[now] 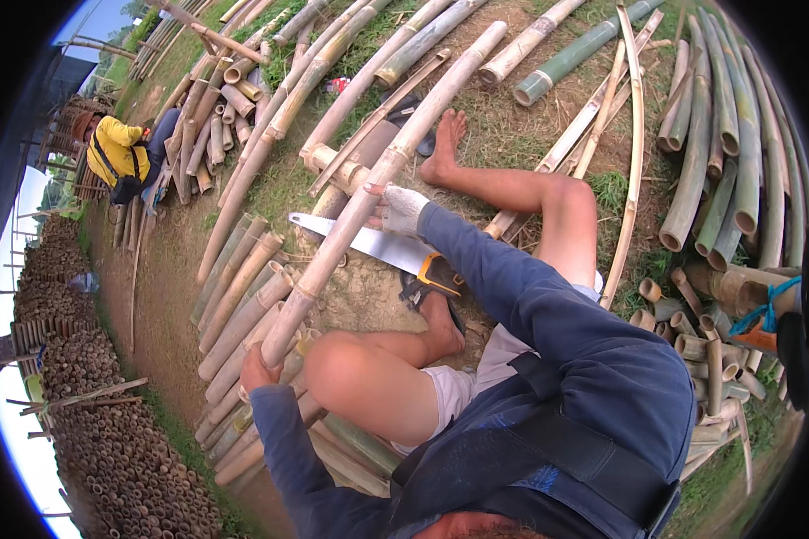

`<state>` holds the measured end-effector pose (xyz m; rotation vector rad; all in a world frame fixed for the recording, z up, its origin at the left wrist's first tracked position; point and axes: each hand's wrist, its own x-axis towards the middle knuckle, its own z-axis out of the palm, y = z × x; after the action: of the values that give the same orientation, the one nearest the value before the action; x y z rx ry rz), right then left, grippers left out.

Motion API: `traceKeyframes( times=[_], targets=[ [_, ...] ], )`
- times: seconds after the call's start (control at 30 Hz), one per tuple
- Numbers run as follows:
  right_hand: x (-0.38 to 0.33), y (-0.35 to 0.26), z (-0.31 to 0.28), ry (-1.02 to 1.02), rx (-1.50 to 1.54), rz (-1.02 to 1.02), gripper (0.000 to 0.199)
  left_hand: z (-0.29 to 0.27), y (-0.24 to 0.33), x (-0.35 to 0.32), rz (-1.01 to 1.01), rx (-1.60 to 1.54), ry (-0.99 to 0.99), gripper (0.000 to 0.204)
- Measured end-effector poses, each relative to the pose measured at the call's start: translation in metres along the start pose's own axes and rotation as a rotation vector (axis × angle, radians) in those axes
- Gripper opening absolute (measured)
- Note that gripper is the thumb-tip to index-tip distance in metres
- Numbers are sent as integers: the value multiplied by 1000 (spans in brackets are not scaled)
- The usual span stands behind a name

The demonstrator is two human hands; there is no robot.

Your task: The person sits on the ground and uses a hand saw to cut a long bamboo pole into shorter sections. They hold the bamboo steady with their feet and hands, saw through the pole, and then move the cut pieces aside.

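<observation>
While the person sits with knees bent apart, a long pale bamboo pole (403, 163) slants from the left hand near the lap toward the grass beyond the feet. The left hand (259, 370) is curled around the pole's near end, closed on it. Higher up, roughly midway along, the right hand (400, 209), in a pale glove with bare fingertips, lies at the pole's right side with its fingers against it; how firmly they close cannot be told. Just below that hand, a saw (368, 241) crosses under the pole in view, its tip showing to the left and its black and yellow handle (442, 275) to the right, near a foot, with neither hand on it. More bamboo lengths (243, 337) lie side by side beyond the left hand.
</observation>
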<state>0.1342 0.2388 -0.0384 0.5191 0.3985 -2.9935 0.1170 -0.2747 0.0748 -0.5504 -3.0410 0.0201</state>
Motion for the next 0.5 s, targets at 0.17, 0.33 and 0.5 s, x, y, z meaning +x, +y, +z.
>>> traceKeyframes(
  times=[0.17, 0.33, 0.5],
  targets=[
    [-58, 9, -54, -22, -497, -61, 56, 40, 0, 26, -14, 10, -117, 67],
    [-140, -7, -99, 294, -664, -168, 59, 43, 12, 51, 3, -37, -102, 78],
    [-164, -9, -124, 551, -904, -316, 61, 40, 63, 104, 234, -265, -100, 94]
  ],
)
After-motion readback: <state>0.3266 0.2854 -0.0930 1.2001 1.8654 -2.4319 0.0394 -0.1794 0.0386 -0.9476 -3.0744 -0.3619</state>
